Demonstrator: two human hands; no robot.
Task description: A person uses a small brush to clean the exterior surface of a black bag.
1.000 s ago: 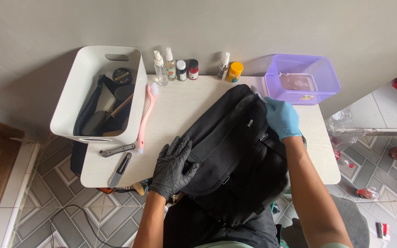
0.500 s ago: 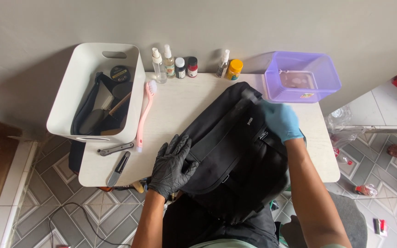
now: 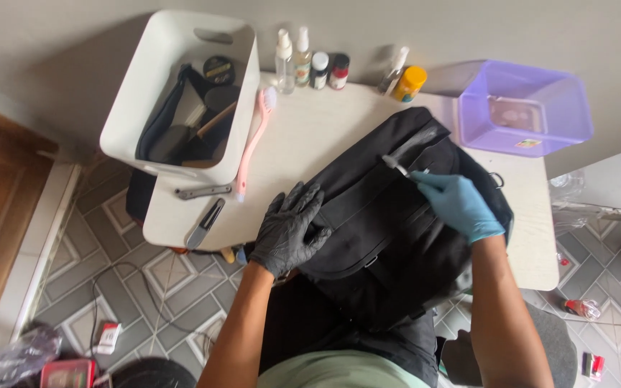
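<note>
A black backpack (image 3: 389,237) lies on the white table (image 3: 310,136), hanging over its near edge. My left hand (image 3: 290,230), in a black glove, presses flat on the bag's left side with its fingers spread. My right hand (image 3: 458,205), in a blue glove, grips a small pale brush-like tool (image 3: 405,152). The tool's far end rests on the upper part of the backpack and is blurred.
A white bin (image 3: 138,108) of dark items stands at the table's left end, with a pink long-handled brush (image 3: 253,144) beside it. Small bottles (image 3: 292,61) and a yellow-capped jar (image 3: 409,82) line the wall. A purple tub (image 3: 519,108) sits at the back right. Two metal tools (image 3: 203,208) lie near the front-left edge.
My right hand has slid slightly toward me across the backpack's top, and the tool now shows as a blurred streak. My left hand has stayed put.
</note>
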